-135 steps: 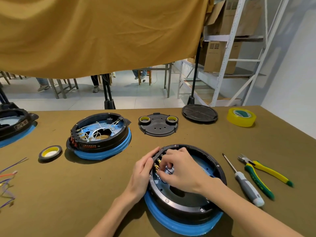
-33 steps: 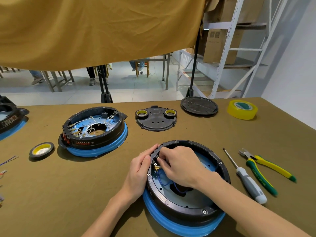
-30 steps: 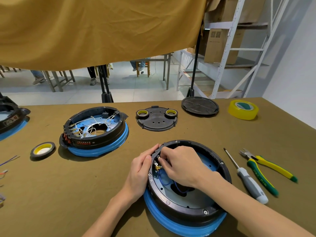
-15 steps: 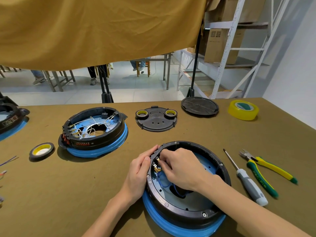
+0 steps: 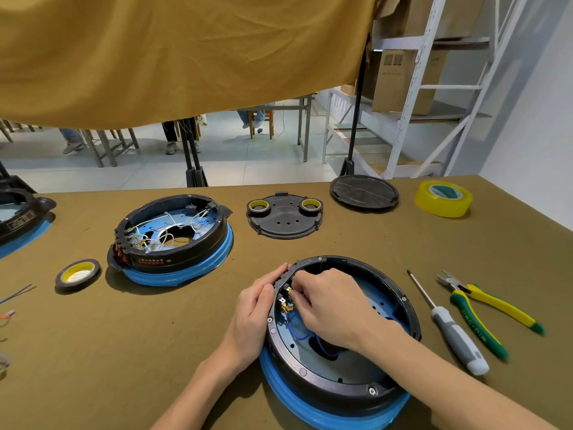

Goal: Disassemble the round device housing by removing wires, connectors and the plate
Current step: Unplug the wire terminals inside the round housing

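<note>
A round black housing (image 5: 338, 386) on a blue ring lies in front of me, open side up. Brass connectors (image 5: 284, 305) and a blue wire (image 5: 294, 332) sit inside its left wall, over a grey-blue inner plate (image 5: 310, 360). My left hand (image 5: 252, 308) rests flat against the outside of the left rim. My right hand (image 5: 330, 308) reaches inside, its fingertips pinching at a brass connector by the wall. The fingertips themselves are partly hidden.
A second housing (image 5: 173, 240) full of white wires stands at back left, a third (image 5: 18, 218) at the far left edge. A removed black plate (image 5: 285, 217), round lid (image 5: 364, 192), yellow tape (image 5: 444, 198), small tape roll (image 5: 77, 274), screwdriver (image 5: 449, 327), pliers (image 5: 483, 308) lie around.
My right hand's fingers have crept a little along the left inner wall among the brass connectors. A loop of blue wire now shows below them. My left hand stays on the rim.
</note>
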Demonstrator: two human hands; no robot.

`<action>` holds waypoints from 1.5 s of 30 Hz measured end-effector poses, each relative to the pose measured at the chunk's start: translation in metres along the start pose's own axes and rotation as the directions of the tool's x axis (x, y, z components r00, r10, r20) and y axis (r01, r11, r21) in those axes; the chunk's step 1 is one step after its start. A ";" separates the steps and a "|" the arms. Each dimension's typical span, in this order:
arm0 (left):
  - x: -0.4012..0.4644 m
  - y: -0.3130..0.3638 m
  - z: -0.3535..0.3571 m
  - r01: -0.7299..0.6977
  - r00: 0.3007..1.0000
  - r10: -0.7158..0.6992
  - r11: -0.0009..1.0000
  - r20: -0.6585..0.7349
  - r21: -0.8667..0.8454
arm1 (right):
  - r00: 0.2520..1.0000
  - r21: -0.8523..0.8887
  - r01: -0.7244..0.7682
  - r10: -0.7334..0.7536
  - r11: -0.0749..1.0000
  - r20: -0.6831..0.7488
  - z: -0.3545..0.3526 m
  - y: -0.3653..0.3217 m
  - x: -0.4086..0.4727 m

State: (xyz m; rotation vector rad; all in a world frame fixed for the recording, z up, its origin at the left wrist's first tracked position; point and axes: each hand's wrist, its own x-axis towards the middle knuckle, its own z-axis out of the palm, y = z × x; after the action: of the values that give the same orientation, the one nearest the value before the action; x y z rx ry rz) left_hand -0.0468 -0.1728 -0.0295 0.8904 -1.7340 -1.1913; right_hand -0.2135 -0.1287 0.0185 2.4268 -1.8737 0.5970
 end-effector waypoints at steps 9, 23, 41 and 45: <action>0.000 0.000 0.000 0.003 1.000 -0.003 1.000 -0.001 0.009 | 1.000 0.007 0.000 0.000 1.000 0.017 -0.001 0.001 -0.004; 0.000 0.000 0.000 0.011 1.000 -0.011 1.000 0.007 0.003 | 0.991 0.199 -0.094 0.111 0.975 -0.077 -0.018 0.005 -0.014; -0.001 0.004 0.000 0.030 0.999 -0.030 1.000 0.016 0.010 | 0.996 0.161 -0.094 0.091 0.982 0.024 -0.014 0.019 0.003; -0.001 0.005 0.001 0.032 0.999 -0.033 0.999 0.016 0.022 | 0.999 0.113 -0.031 0.035 0.993 -0.030 -0.012 0.018 0.001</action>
State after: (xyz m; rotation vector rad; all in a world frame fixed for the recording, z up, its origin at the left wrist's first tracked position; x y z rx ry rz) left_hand -0.0475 -0.1705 -0.0253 0.9278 -1.7545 -1.2056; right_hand -0.2337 -0.1321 0.0256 2.4410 -1.9220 0.7596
